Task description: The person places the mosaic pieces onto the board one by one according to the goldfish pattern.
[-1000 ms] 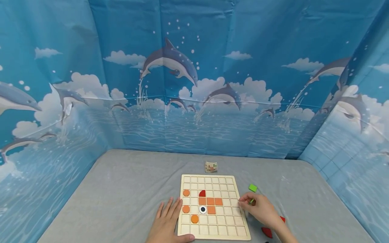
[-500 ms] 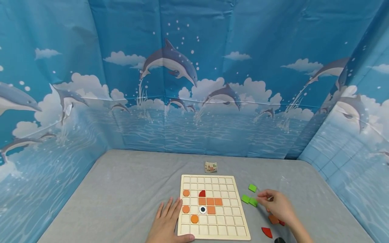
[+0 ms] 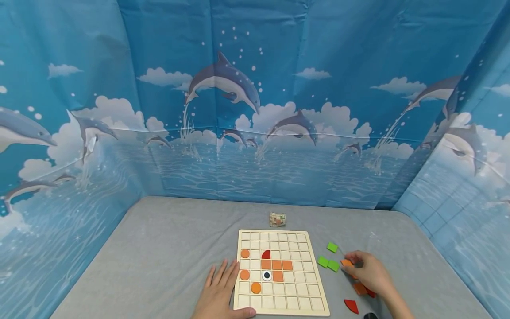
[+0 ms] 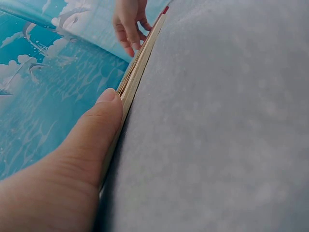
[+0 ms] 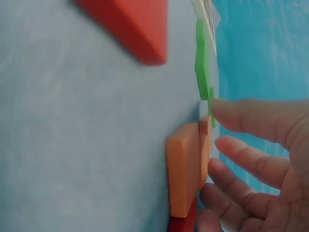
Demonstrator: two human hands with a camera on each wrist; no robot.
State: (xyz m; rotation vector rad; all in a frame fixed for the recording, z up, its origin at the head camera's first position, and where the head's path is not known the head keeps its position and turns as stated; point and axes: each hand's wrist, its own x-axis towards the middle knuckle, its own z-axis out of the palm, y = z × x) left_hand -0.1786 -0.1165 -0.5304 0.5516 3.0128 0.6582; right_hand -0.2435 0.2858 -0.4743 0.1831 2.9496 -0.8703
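My left hand (image 3: 221, 292) lies with fingers spread along the left side of a pale wooden grid board (image 3: 291, 290), its thumb (image 4: 104, 116) at the front edge. On the board sit orange discs (image 3: 256, 288), orange squares (image 3: 276, 265), a red quarter-round (image 3: 266, 254) and a white disc with a black centre (image 3: 266, 275). Right of the board, my right hand (image 3: 370, 272) hovers over loose tiles. An orange tile (image 3: 347, 262) shows between its parted thumb and index finger. From the right wrist, several orange tiles (image 5: 183, 169) appear close beside the fingertips.
Green square tiles (image 3: 333, 265) lie between board and right hand. Nearer me are a red quarter-round tile (image 3: 351, 306), a brown-orange tile (image 3: 360, 289) and a black piece (image 3: 370, 316). Behind the board lies a small patterned card (image 3: 277, 219). A dolphin-print curtain (image 3: 255, 177) encloses the grey table (image 3: 179, 239).
My right hand has moved right from the board's edge, past the green tiles, to the orange tiles. The left hand keeps its place on the board.
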